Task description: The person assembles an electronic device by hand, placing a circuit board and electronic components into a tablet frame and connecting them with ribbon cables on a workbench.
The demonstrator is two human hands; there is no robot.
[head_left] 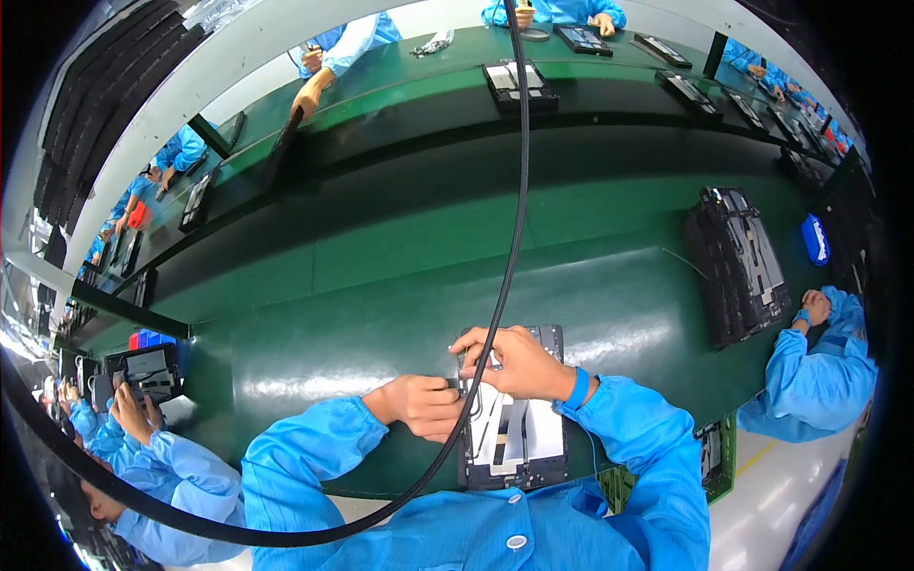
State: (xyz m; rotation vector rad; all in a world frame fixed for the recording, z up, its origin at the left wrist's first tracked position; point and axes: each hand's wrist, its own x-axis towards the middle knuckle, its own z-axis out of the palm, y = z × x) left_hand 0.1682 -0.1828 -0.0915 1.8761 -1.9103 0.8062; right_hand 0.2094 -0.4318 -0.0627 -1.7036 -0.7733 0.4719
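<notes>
An opened tablet [546, 433] lies on the green workbench right in front of me, its black frame and pale inner panels facing up. My left hand [422, 404] is closed at the tablet's left edge, fingers curled inward; whatever they pinch is too small to make out. Over the upper left part of the tablet, my right hand [519, 364] has its thumb and fingers drawn together, and I cannot see clearly what is between them. A blue wrist strap [579, 388] with a thin cord sits on my right wrist. The hanging black cable hides part of both hands' working spot.
A thick black cable [521, 171] loops down across the view. Stacked tablet units [738, 262] stand at the right, near a blue container [815, 240]. Beyond runs a raised line [400, 128] bearing opened tablets. Co-workers in blue sit on both sides. A green crate [728, 457] stands below the edge.
</notes>
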